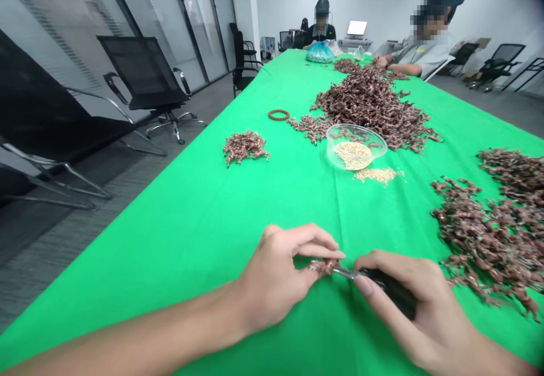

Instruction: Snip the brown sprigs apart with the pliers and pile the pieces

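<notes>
Left hand [272, 277]: yours was bare, with slim fingers and smooth knuckles.
Right hand [408, 302]: yours was bare too, and long-fingered.
Right thumbnail [363, 286]: yours was short, rounded and pale.
Left forearm [127, 336]: yours was bare and tapered toward the wrist.
Right forearm [488, 359]: yours showed bare at the lower edge.

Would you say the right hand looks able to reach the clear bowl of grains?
Probably yes: only green tablecloth and a small spill of grains lie between the right hand and the clear bowl, though that hand grips a dark-handled tool.
</notes>
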### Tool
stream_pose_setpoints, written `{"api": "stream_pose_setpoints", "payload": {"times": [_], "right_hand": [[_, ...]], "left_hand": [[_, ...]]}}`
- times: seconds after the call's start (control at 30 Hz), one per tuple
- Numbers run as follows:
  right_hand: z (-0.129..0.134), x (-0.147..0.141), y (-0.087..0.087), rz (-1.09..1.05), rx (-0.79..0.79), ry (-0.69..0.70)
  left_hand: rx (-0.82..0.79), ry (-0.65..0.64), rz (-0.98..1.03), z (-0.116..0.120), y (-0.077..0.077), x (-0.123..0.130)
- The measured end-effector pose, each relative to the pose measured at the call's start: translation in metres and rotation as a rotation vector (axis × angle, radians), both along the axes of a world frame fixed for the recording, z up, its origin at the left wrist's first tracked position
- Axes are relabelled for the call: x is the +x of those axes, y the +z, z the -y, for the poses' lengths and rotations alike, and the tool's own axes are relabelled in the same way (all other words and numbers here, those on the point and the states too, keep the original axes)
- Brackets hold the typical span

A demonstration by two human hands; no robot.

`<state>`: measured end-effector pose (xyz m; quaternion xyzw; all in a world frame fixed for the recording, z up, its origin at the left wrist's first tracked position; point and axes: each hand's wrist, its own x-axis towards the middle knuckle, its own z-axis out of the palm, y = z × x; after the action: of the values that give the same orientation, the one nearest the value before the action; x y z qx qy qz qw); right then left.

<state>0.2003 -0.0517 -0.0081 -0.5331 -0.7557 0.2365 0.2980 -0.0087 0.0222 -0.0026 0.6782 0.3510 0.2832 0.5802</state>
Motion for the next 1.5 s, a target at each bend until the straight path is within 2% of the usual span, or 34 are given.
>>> {"api": "stream_pose_setpoints", "payload": {"times": [0.4, 0.7, 0.8, 1.03, 1.17, 1.27, 1.43, 1.5], "right_hand": [[-0.0003, -0.0022, -0.0041, -0.015, 0.031, -0.020], [-0.0007, -0.0023, -0.0033, 0.021, 0.070, 0.005], [-0.0015, -0.0024, -0.0046, 0.041, 0.089, 0.011], [-0.0014, -0.0021, -0.0024, 0.063, 0.102, 0.043], [-0.0014, 0.0002, -0.0027, 0.066, 0.133, 0.085], [-0.0012, 0.0006, -0.0030, 0.069, 0.115, 0.072], [-0.0038, 0.0018, -0.0005, 0.014, 0.128, -0.050], [-0.0053, 0.0041, 0.0002, 0.008, 0.130, -0.055]], "left_hand": [[0.166, 0.012, 0.008, 0.0015, -0.0045, -0.0001], [0.362, 0.037, -0.063, 0.0004, -0.0025, -0.0006], [0.321, 0.040, -0.057, 0.0010, -0.0025, -0.0004], [0.046, -0.047, 0.032, 0.0023, -0.0035, -0.0004], [-0.016, -0.083, 0.032, 0.0021, -0.0025, -0.0007], [0.002, -0.078, 0.034, 0.0013, -0.0019, -0.0003], [0.241, 0.053, -0.038, -0.0007, 0.0011, 0.0003], [0.253, 0.057, -0.043, -0.0012, 0.0025, 0.0004]]}}
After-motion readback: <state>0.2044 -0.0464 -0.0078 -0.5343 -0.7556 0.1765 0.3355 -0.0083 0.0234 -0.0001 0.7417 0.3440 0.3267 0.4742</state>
